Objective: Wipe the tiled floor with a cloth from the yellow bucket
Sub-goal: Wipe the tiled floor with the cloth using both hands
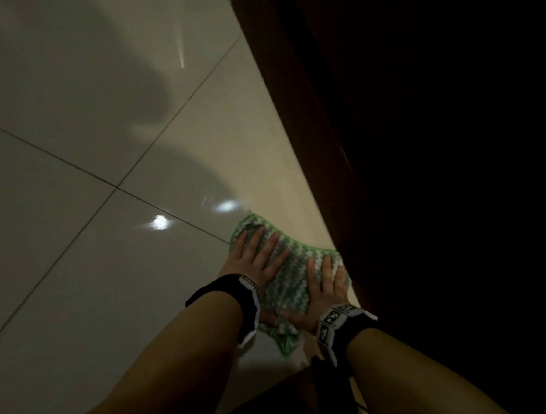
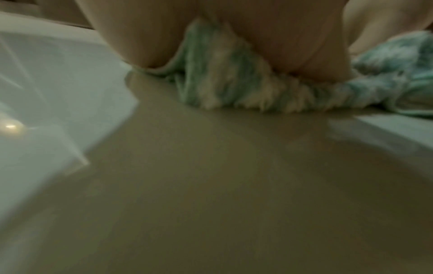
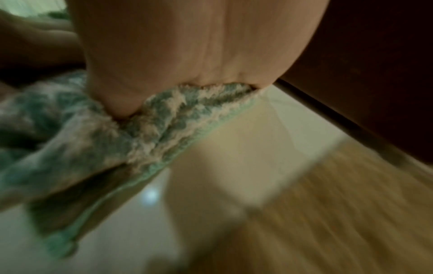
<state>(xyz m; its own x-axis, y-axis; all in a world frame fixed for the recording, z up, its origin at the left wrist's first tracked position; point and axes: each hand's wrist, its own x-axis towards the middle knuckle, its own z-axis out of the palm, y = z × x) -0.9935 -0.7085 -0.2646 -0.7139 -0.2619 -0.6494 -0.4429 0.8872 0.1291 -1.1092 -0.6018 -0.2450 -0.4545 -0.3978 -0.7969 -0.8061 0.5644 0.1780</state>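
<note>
A green and white fluffy cloth (image 1: 292, 266) lies flat on the pale glossy tiled floor (image 1: 109, 247), close to a dark wall on the right. My left hand (image 1: 258, 255) presses on the cloth's left part with fingers straight and spread. My right hand (image 1: 328, 283) presses flat on its right part, fingers straight. In the left wrist view the palm (image 2: 269, 42) bears down on the bunched cloth (image 2: 234, 81). The right wrist view shows the heel of the hand (image 3: 192, 46) on the cloth (image 3: 152, 126). The yellow bucket is not in view.
A dark brown wooden panel or door (image 1: 308, 125) runs along the right side of the floor, right beside the cloth. Tile joints (image 1: 115, 186) cross to the left. Open floor stretches left and ahead. My knee (image 1: 291, 395) is near the bottom edge.
</note>
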